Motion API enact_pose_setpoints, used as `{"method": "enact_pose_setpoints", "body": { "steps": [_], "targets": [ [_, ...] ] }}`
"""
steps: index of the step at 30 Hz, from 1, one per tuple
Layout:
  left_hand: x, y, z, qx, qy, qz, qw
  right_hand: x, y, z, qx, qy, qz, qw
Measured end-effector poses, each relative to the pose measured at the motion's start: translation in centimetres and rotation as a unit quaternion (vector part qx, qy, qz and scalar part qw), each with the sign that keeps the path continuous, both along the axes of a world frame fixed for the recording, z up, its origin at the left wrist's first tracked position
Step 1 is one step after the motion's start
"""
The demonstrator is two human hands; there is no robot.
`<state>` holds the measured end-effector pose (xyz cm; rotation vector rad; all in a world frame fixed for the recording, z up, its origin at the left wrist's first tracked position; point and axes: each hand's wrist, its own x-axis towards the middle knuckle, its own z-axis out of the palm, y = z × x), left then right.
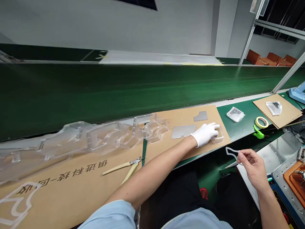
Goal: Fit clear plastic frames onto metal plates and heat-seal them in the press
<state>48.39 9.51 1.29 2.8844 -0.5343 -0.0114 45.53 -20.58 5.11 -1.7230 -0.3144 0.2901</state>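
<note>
My left hand (205,133), in a white glove, rests on a small clear plastic tray (218,136) lying on a brown cardboard sheet (181,119), its fingers curled over the tray. Beside it lie a flat grey metal plate (182,131) and a smaller grey plate (200,116). My bare right hand (253,165) pinches a thin clear plastic outline piece (231,152), held in the air off the bench's front edge.
Clear plastic trays (105,135) lie in a row along the bench. Scissors (124,168) lie on printed cardboard (71,187). A green conveyor belt (119,92) runs behind. A tape roll (261,122), a green tool (258,133), bagged parts (235,114) and an orange fixture (296,178) are at right.
</note>
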Motion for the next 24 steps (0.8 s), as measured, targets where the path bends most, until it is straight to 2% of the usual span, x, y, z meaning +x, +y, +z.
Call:
{"method": "enact_pose_setpoints", "body": {
  "steps": [2,4,7,9,12,16,20,24],
  "targets": [
    [-1.0,-0.2,0.5,-0.05,0.006,0.033,0.998,0.1,0.3,0.2,0.005,0.003,-0.002,1.0],
    [-2.6,-0.6,1.5,-0.166,0.005,0.07,0.984,0.3,0.7,0.6,0.012,0.009,0.003,1.0],
    [-5.0,-1.7,3.5,-0.383,0.044,0.074,0.92,0.6,1.3,1.3,0.025,0.02,0.032,0.999],
    [-6.0,-2.6,4.6,-0.462,0.1,0.051,0.88,1.0,1.7,1.6,0.04,0.033,0.061,0.997],
    [-6.5,-3.7,5.0,-0.496,0.177,0.062,0.848,1.4,2.3,1.6,0.069,0.056,0.078,0.993],
    [-6.9,-3.8,3.6,-0.526,0.193,0.182,0.808,1.9,3.4,0.0,0.076,0.072,0.033,0.994],
    [-6.9,-2.6,2.4,-0.519,0.142,0.235,0.81,3.3,5.0,-2.4,0.058,0.063,0.021,0.996],
    [-5.7,-1.5,2.4,-0.494,0.128,0.27,0.817,5.8,6.8,-4.4,0.018,0.022,0.035,0.999]
  ]
}}
